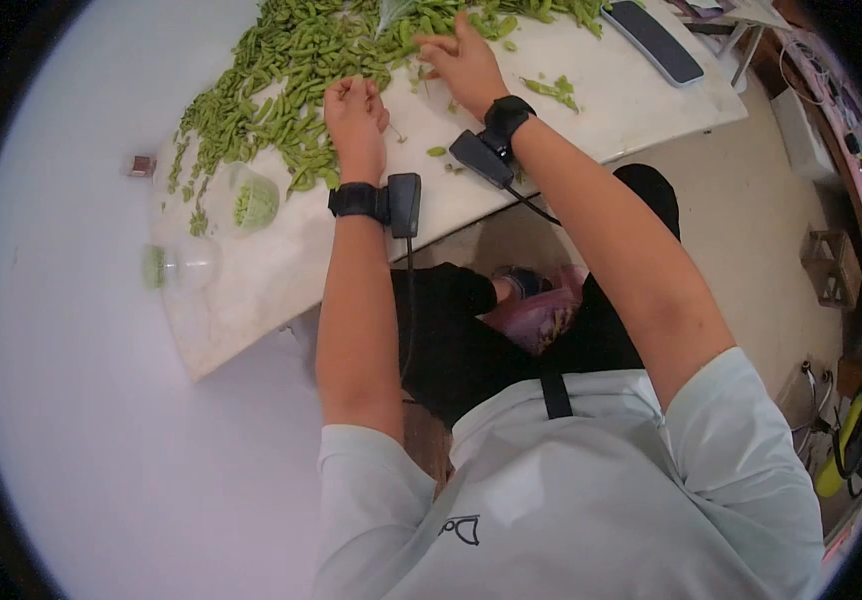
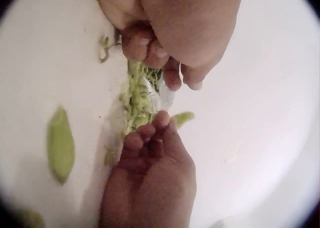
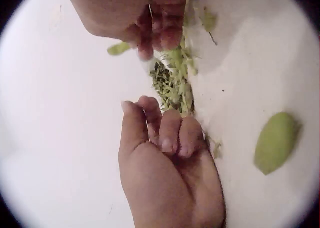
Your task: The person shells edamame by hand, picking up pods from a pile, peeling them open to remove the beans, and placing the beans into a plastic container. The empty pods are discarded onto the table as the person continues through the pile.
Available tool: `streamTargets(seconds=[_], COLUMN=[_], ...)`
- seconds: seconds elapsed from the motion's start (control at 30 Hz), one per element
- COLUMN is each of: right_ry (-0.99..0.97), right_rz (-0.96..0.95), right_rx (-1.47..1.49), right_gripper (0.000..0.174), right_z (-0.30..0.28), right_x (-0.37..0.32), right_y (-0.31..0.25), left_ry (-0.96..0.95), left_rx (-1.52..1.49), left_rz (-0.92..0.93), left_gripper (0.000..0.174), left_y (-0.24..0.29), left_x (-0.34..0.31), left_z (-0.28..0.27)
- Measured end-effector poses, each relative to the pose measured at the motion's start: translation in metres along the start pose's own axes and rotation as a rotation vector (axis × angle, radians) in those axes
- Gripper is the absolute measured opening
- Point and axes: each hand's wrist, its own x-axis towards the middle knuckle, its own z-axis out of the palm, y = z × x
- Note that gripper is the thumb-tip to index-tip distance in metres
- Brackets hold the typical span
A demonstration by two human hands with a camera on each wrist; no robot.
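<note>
My left hand [image 1: 356, 118] is over the table in front of the pile of edamame pods [image 1: 281, 110]. Its thumb and forefinger pinch a small edamame pod [image 2: 184, 119], whose end sticks out past the fingertips; the left hand's pod [image 3: 118, 48] shows in the right wrist view too. Close by on the right, my right hand [image 1: 469, 75] holds nothing, its fingers loosely bent and the forefinger straighter. The two hands face each other, apart. A single loose pod [image 2: 61, 145] lies on the white tabletop [image 1: 591, 130] near them.
A clear cup of shelled green beans [image 1: 254, 203] stands on the left, with a clear bottle-like container [image 1: 156, 266] lying nearby. Several loose pods [image 1: 554, 92] are right of my hands. A phone [image 1: 654, 43] lies near the right edge. A pink bag [image 1: 541, 318] sits below.
</note>
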Motion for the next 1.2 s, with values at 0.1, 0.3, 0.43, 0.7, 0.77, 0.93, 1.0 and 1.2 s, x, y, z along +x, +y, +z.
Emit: streamTargets(seconds=[0.1,0.3,0.43,0.7,0.77,0.93,1.0,1.2], right_ry=[-0.200,-0.293,-0.290,-0.271,-0.259,-0.258,-0.257,-0.255], right_rz=[0.149,0.165,0.155,0.181,0.193,0.174,0.176,0.191], right_rx=[-0.119,-0.209,-0.245,-0.210,-0.195,-0.197,-0.212,-0.273], right_gripper=[0.031,0.026,0.024,0.025,0.027,0.028,0.028,0.028], right_z=[-0.009,-0.011,-0.009,-0.009,-0.010,-0.009,-0.009,-0.010], right_x=[-0.004,-0.004,-0.005,-0.005,-0.004,-0.003,-0.004,-0.006], right_y=[-0.004,-0.014,-0.015,-0.011,-0.013,-0.007,-0.011,-0.019], left_ry=[0.058,0.154,0.394,0.165,0.077,-0.056,0.003,0.037], left_rx=[-0.015,0.197,0.384,1.257,1.376,1.580,1.702,1.808], left_rz=[0.014,0.190,0.213,0.407,0.397,0.343,0.357,0.155], left_gripper=[0.020,0.034,0.029,0.022,0.024,0.027,0.027,0.026], left_y=[0.023,0.126,0.159,0.134,0.127,0.093,0.080,0.068], left_x=[-0.006,-0.032,-0.037,-0.017,-0.019,-0.001,0.009,0.020], left_z=[-0.010,-0.072,-0.140,-0.149,-0.104,-0.067,-0.070,-0.074])
